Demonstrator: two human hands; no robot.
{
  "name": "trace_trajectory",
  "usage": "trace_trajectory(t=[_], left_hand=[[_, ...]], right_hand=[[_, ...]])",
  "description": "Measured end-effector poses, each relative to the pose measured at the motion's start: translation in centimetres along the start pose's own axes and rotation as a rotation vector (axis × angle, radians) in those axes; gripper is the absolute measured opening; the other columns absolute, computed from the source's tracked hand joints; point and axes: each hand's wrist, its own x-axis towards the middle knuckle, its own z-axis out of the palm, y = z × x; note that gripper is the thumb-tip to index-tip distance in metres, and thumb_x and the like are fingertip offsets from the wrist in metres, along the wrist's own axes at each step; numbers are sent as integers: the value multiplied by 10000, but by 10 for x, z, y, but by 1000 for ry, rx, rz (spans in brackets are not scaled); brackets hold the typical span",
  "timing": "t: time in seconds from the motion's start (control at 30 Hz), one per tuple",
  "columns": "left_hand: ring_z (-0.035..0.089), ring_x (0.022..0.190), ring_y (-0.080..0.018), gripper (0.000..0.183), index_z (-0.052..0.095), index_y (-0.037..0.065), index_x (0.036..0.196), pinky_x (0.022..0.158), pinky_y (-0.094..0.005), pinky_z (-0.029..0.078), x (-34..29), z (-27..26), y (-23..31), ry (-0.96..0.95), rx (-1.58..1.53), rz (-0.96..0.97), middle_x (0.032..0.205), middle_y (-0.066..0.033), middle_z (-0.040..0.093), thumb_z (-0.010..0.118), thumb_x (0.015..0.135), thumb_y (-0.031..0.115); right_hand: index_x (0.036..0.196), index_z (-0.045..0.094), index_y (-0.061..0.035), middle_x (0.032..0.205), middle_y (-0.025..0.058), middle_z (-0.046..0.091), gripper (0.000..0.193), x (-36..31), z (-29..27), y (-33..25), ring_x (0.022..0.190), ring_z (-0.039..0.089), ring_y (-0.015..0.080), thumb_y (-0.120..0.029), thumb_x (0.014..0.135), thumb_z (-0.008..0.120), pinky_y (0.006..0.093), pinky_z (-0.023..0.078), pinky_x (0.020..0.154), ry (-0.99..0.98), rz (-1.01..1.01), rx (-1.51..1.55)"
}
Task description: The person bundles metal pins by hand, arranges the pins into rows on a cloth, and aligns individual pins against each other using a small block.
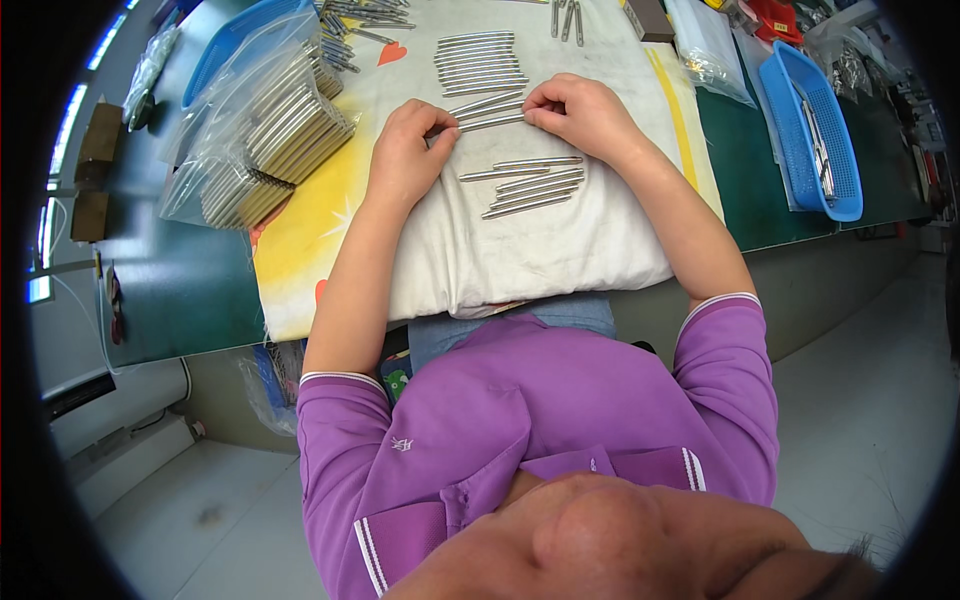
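Hidden: fingertips of both hands curl under, so the grip itself is unclear.
Left hand [408, 150]: fingers bent, pinching ends of metal rods [488, 106].
Right hand [580, 112]: curled onto the same rods.
Rods: on white cloth [520, 250], mid-table.

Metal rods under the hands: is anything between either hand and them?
Nothing visible. Both the left hand and the right hand already rest on the ends of the few metal rods lying across the white cloth, between the upper row of rods and the lower group.
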Motion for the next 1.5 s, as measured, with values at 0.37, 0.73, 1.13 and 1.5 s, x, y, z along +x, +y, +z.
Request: trace_trajectory(t=[0.37,0.73,1.13,1.5], left_hand=[[591,888,-228,87,677,58,867,760,-330,495,-1,-4,4,-36,-6,-1,891,-63,621,715,792,82],[578,847,-198,101,668,46,867,728,-292,473,-1,-3,3,-33,9,20,885,-53,610,725,783,39],[571,866,-208,109,688,48,879,758,-309,476,-2,-3,5,-46,22,28,878,-57,605,738,783,61],[624,848,-237,118,675,41,936,755,-332,511,-2,-2,6,-25,63,20,879,-80,650,702,832,90]], right_hand=[[886,696,-65,862,45,657,117,-1,-6,-7,755,640,144,-130,804,748,280,525,718,-80,31,30],[878,688,-52,850,56,654,113,-2,-8,-8,750,639,153,-109,800,746,282,523,712,-109,24,47],[867,704,-98,856,62,669,119,-2,-5,-2,786,650,222,-170,773,718,338,519,716,-103,-7,82],[847,682,-84,862,77,662,121,-2,4,-5,829,636,262,-198,806,674,377,512,741,-10,-180,-77]])
